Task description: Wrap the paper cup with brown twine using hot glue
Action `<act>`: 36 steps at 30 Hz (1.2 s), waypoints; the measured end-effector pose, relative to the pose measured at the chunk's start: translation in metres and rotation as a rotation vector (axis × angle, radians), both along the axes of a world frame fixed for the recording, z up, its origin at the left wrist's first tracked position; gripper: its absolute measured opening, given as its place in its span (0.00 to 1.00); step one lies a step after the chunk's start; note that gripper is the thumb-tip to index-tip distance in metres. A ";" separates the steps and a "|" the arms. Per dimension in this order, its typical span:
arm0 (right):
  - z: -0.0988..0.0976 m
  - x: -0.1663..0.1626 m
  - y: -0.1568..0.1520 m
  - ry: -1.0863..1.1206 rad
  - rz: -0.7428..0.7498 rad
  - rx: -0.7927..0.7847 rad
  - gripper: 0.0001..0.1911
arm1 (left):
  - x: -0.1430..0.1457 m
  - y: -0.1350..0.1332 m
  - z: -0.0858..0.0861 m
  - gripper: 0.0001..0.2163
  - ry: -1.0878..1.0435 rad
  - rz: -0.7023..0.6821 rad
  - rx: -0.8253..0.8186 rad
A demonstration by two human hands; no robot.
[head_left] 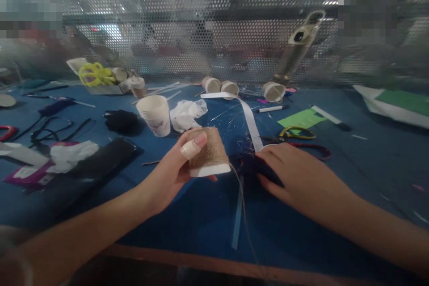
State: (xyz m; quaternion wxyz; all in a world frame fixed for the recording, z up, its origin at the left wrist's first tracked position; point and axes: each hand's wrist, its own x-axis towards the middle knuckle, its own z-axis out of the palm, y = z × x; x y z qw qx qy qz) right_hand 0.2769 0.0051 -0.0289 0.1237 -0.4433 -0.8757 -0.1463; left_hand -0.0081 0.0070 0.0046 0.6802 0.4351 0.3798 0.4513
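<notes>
A paper cup wrapped in brown twine (212,149) is held upside down in my left hand (179,161), thumb across its side and fingers behind it. Its white rim shows below the wrapping. From that rim a loose end of twine (243,205) hangs down past the table edge. My right hand (284,165) is closed around a dark blue tool that looks like a glue gun (246,161), largely hidden by the fingers and shadow. A white paper strip (248,118) curves away behind it, and a pale narrow strip or stick (237,228) lies below.
Stacked white paper cups (154,114) stand beside crumpled white plastic (187,114). Twine-wrapped cups (229,88) line the back near a perforated metal screen (201,31). Yellow scissors (95,74), green paper (300,119), markers (271,109) and a black phone-like slab (112,156) lie around.
</notes>
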 end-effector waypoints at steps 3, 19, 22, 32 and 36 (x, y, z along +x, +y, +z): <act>0.003 0.001 0.000 0.030 -0.026 -0.027 0.08 | -0.001 0.000 -0.001 0.25 0.015 0.065 -0.022; 0.021 0.009 0.005 0.561 -0.241 -0.042 0.15 | -0.003 0.002 -0.005 0.20 -0.010 0.037 0.017; 0.015 0.010 0.010 0.611 -0.269 -0.138 0.13 | -0.003 0.002 -0.007 0.20 -0.027 0.005 0.034; 0.020 -0.006 0.000 1.036 -0.148 -0.325 0.21 | -0.001 0.005 -0.009 0.16 -0.099 0.090 0.023; 0.020 -0.007 -0.014 0.989 -0.006 -0.433 0.18 | 0.000 0.006 -0.008 0.13 -0.115 0.122 -0.004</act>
